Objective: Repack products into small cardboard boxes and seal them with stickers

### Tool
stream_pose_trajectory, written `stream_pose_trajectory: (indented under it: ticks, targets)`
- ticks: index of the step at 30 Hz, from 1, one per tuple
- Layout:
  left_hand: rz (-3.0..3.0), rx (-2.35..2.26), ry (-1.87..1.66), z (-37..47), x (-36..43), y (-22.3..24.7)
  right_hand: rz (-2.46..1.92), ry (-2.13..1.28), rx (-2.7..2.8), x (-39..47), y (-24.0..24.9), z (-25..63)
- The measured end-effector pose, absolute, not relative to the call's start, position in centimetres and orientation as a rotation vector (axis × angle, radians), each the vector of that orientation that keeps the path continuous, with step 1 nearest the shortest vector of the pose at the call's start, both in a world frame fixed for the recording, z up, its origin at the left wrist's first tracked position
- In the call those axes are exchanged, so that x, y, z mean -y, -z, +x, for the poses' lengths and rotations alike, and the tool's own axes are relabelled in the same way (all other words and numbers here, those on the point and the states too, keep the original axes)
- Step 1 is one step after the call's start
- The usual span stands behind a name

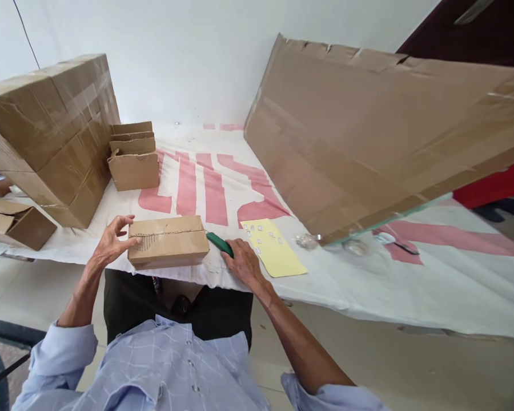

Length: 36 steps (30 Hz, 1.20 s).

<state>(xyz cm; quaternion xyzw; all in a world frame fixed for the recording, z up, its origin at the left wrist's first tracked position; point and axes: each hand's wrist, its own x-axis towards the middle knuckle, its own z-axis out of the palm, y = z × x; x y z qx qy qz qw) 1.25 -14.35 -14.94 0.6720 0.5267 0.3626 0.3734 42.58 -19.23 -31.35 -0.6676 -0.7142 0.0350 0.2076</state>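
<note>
A small closed cardboard box [177, 237] lies near the table's front edge, with a seam along its top and a patch of short dark strokes at the left. My left hand [112, 242] is at its left end, the thumb against the near side of that end and the fingers curved toward the far corner. Just right of the box, my right hand [243, 261] is closed around a slim green tool [220, 244] whose far tip reaches the box's right end. Its exact kind is unclear. Beside that hand lies a yellow sheet [278, 251] bearing several small white pieces.
Stacked taped cartons [64, 137] stand at the left, beside open small boxes [133, 162] and another carton [23, 222]. A large cardboard panel [368, 137] leans at the right. Near its foot are a clear tape roll [307, 241] and a dark-handled item [405, 246].
</note>
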Motion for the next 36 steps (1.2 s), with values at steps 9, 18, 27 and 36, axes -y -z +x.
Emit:
stream_pose_trajectory:
  ticks: [9,18,27,36]
  targets:
    - [1.402,-1.272,-1.242,3.3,15.0,19.2,-1.627,-0.718,1.344,19.1,25.8,39.6]
    - [1.548,-1.181,-1.12,3.0,16.3,19.1,-1.502,-0.721,1.219,18.7,20.5,34.4]
    - [1.592,-1.201,-1.061,2.8,16.4,19.1,-1.214,-0.725,1.943,17.8,10.5,34.5]
    - [1.612,-1.224,-1.011,2.9,16.5,18.5,-1.273,-0.519,2.31,15.8,8.6,33.0]
